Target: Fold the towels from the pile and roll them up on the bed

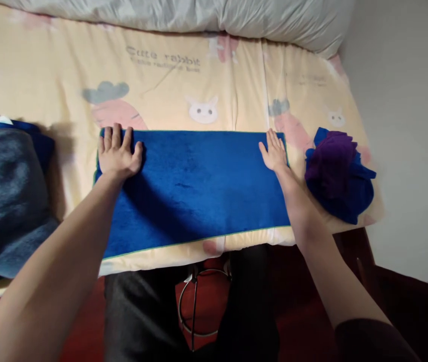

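Observation:
A blue cloth (206, 181) with a thin green edge lies spread flat on the bed, its long side running left to right. My left hand (118, 153) rests on its upper left corner, palm down with the fingers spread. Near the upper right corner, my right hand (274, 151) lies flat on the same cloth, fingers stretched out and thumb apart. Neither hand grips anything. The left forearm casts a dark shadow over the cloth.
Crumpled purple and blue cloths (332, 171) lie on the right. A grey-blue cloth pile (6, 196) is at the far left. Behind is a pale grey quilt (184, 15) on the patterned yellow sheet (169, 100). A wall (406, 125) stands at the right.

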`<control>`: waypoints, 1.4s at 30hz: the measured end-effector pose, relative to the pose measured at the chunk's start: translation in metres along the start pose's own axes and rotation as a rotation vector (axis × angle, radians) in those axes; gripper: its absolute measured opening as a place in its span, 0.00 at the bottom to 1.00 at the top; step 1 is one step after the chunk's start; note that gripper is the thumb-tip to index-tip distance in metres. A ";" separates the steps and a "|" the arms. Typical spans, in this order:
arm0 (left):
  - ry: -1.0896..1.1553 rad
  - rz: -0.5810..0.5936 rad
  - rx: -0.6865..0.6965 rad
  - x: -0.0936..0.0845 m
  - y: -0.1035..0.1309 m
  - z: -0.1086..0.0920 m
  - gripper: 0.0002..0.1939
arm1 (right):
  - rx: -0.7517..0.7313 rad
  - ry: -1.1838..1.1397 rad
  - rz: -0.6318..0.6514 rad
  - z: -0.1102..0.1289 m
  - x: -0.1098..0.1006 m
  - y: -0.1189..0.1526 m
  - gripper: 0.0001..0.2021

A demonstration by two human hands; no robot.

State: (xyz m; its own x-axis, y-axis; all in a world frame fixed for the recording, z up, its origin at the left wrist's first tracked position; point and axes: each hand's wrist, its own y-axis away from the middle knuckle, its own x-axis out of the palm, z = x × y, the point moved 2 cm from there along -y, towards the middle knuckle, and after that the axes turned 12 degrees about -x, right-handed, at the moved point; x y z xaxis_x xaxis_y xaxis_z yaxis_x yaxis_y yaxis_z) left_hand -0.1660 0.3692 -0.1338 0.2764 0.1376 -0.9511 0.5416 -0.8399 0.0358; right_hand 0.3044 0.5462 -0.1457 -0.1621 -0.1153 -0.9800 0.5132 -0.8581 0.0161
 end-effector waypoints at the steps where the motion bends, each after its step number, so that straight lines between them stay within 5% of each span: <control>1: 0.001 -0.001 0.002 -0.001 -0.002 0.003 0.34 | 0.007 0.008 0.002 -0.009 -0.001 -0.001 0.35; 7: 0.009 0.031 -0.012 -0.007 -0.014 0.010 0.35 | 0.020 0.040 -0.018 -0.037 -0.002 -0.005 0.34; 10: 0.008 0.031 -0.024 -0.010 0.004 0.011 0.35 | 0.025 0.073 -0.042 -0.031 -0.001 0.002 0.34; 19: 0.019 0.042 -0.019 -0.018 0.180 0.040 0.38 | -0.041 0.009 0.001 -0.011 -0.005 0.101 0.33; 23: 0.047 0.054 -0.028 -0.020 0.225 0.051 0.36 | -0.064 0.022 0.035 -0.005 -0.014 0.157 0.33; 32: 0.030 0.010 -0.013 -0.017 0.237 0.061 0.36 | -0.176 0.103 0.113 0.013 -0.036 0.224 0.32; 37: 0.010 -0.005 0.047 -0.017 0.239 0.070 0.37 | -0.096 0.096 0.096 0.017 -0.039 0.233 0.31; 42: -0.050 0.056 0.179 -0.026 0.267 0.105 0.37 | -0.028 0.080 0.057 0.012 -0.038 0.230 0.31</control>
State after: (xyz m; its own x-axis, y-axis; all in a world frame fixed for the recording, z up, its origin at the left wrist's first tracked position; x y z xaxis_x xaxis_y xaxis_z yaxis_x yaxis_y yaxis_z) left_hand -0.1124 0.0861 -0.1314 0.2598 0.0651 -0.9635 0.3749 -0.9263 0.0385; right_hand 0.4184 0.3469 -0.1027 -0.0645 -0.1218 -0.9905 0.5432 -0.8369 0.0676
